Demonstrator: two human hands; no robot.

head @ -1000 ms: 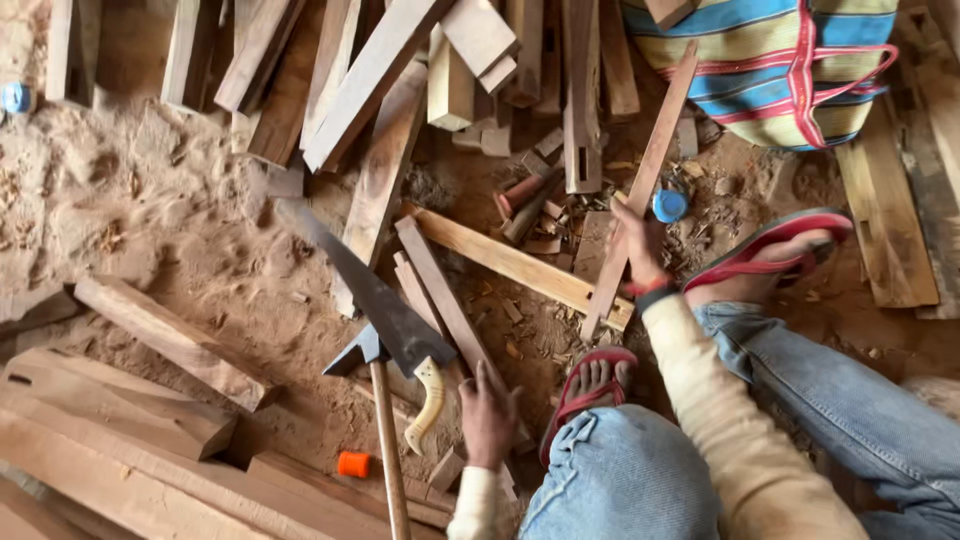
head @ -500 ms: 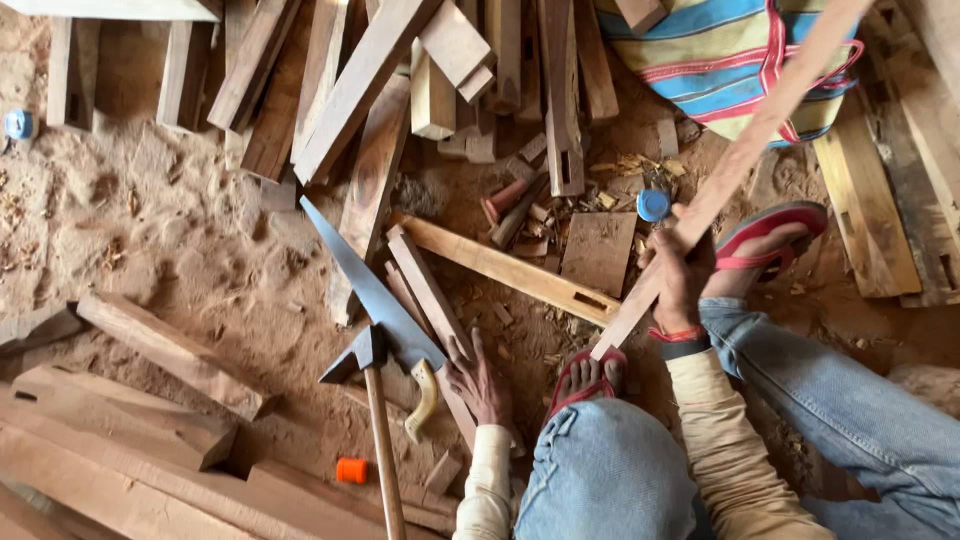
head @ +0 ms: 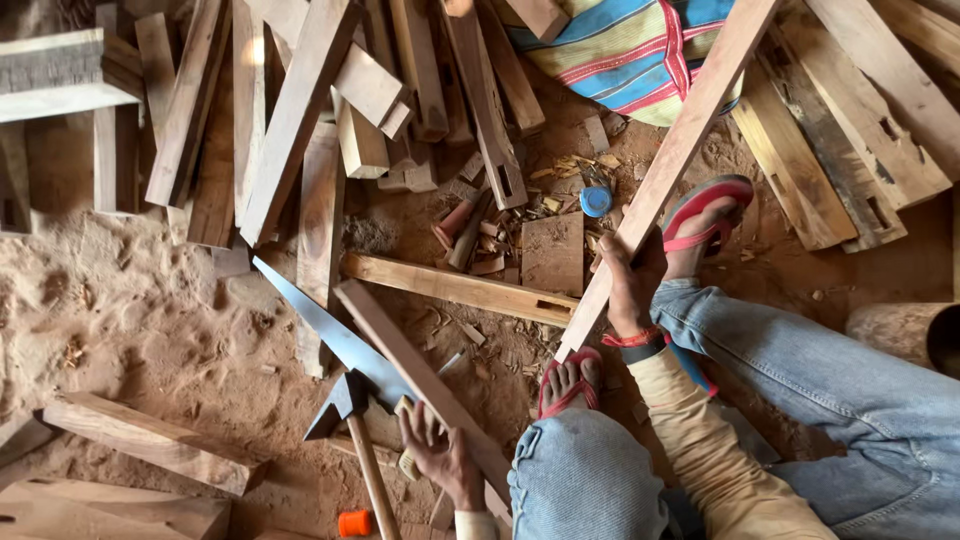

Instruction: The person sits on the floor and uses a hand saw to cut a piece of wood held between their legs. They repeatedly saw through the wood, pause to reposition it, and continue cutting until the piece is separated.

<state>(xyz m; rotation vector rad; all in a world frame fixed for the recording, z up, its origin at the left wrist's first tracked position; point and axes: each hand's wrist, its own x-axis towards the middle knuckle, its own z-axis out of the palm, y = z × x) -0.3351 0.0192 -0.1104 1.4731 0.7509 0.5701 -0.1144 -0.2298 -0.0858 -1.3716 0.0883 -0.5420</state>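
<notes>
The right hand (head: 632, 290) is clamped around a long batten (head: 672, 165) near its lower end. The batten's long axis runs up and right from that grip, over the striped bag (head: 630, 50). Left of the batten, the left hand (head: 440, 455), fingers spread, rests on the saw (head: 335, 340) handle beside a hammer (head: 350, 420).

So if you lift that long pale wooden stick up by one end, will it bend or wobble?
The long pale wooden batten looks straight and stiff in the right hand, so it probably won't bend. Being long and gripped near its lower end, it may feel top-heavy and swing. Its square edges shouldn't roll.
</notes>
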